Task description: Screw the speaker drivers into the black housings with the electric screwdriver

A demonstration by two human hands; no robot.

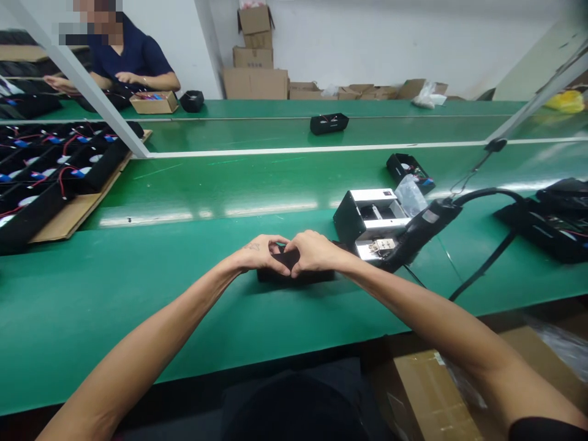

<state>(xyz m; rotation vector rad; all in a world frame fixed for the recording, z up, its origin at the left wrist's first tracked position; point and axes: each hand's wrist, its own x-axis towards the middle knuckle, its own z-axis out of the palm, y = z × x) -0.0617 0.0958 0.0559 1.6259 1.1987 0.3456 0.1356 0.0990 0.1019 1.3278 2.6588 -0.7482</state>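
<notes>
Both my hands meet over a small black box-shaped part [294, 274] lying on the green table [184, 306] in front of me. My left hand [261, 252] curls its fingers down onto the part's left top edge. On the right top edge, my right hand [311, 250] does the same, fingertips nearly touching the left ones. Both hands are closed on the part. What lies inside the part under my fingers is hidden.
Right of my hands stand a metal fixture [372, 220] and a black electric screwdriver [420, 231] with its cable. Trays of black parts with wires [50, 171] fill the left. More black parts [551, 220] lie at the right. A person [124, 61] works at the far left.
</notes>
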